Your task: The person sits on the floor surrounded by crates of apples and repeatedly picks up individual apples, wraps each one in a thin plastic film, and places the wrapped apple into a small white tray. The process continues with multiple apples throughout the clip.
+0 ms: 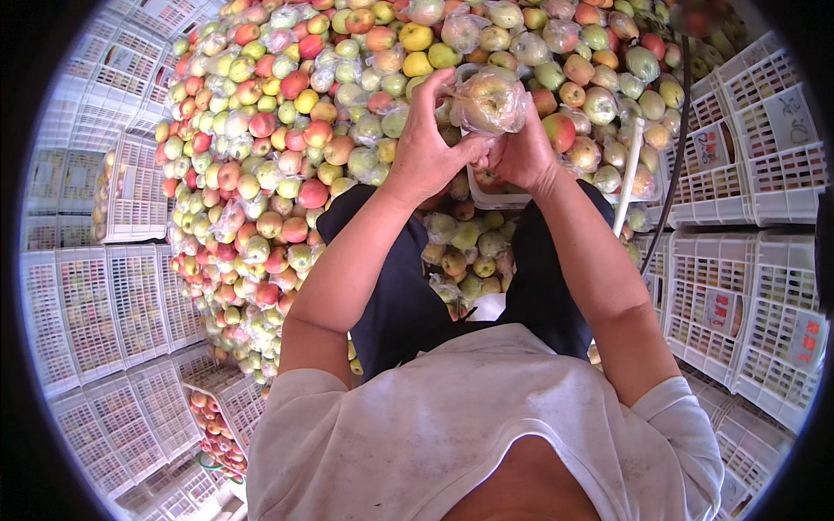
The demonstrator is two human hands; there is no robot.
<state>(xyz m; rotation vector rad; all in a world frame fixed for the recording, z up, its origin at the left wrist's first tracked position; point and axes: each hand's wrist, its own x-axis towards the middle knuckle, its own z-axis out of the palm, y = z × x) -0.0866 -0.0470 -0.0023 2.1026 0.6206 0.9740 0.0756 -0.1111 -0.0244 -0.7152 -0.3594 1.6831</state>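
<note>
Between both hands, above a white plastic crate [502,199], is an apple wrapped in clear plastic film [490,101]. My left hand [427,140] has its thumb and fingers spread around the left side of the wrapped apple, close to the film. My right hand [524,150] holds the apple from below and the right, its fingers partly hidden behind the fruit. Under the hands, the crate holds more apples. A large heap of loose apples [294,229], red, green and yellow, some in film, spreads in front and to the left.
Stacked white slatted crates of fruit stand at the left [81,312] and the right [713,306]. A pale rod [629,176] and a dark cable [677,153] rise at the right. Apples [466,244] lie between the knees. A crate of apples [225,417] stands at the lower left.
</note>
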